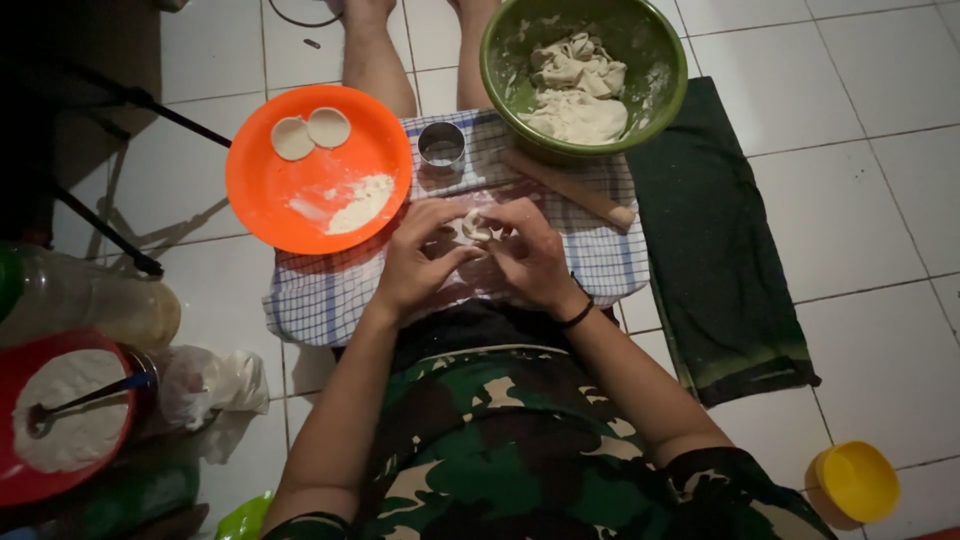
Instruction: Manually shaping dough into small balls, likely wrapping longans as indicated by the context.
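Dough piece [474, 227], small and pale, sits pinched between the fingertips of the left hand [420, 262] and the right hand [530, 255], both closed narrowly on it above the checked cloth [320, 300] spread over the person's lap. Just beyond the hands lie a metal ring cutter [441, 145] and a wooden rolling pin [566, 188]. An orange plate [260, 190] with two dough rounds [310, 133] and flour sits left, a green bowl [660, 90] of dough right.
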